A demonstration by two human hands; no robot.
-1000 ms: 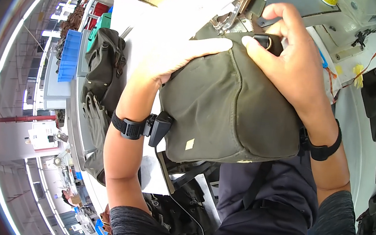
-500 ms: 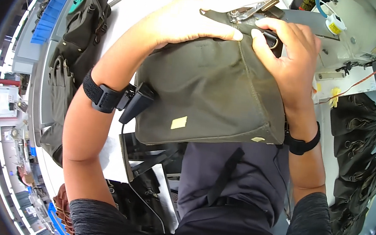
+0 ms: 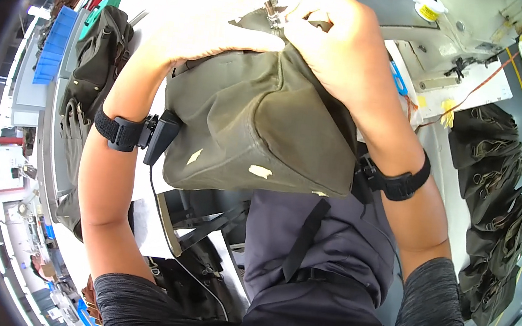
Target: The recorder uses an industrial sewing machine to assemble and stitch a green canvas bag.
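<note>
An olive-green fabric bag (image 3: 215,113) with pale yellow patches is in front of my body, its seamed corner turned toward me. My left hand (image 3: 205,34), washed out by bright light, grips its upper edge, the thumb lying along the near side and the fingers hidden behind. At the top right of the bag, my right hand (image 3: 338,49) is closed, thumb against fingers, beside a small metal fitting (image 3: 272,10). What sits in that pinch is hidden by glare and by the hand itself. Each wrist wears a black strap with a small device.
A pale machine (image 3: 475,33) stands at the upper right, with a blue-handled tool (image 3: 398,79) near it. Several similar dark bags (image 3: 489,163) hang in a row at the right. More bags (image 3: 99,54) lie along the left, beside a blue bin (image 3: 56,43).
The bag has turned, bringing its seamed corner to the front, and moved slightly left. My right hand moved left and up, closing near the metal fitting. My left hand shifted left.
</note>
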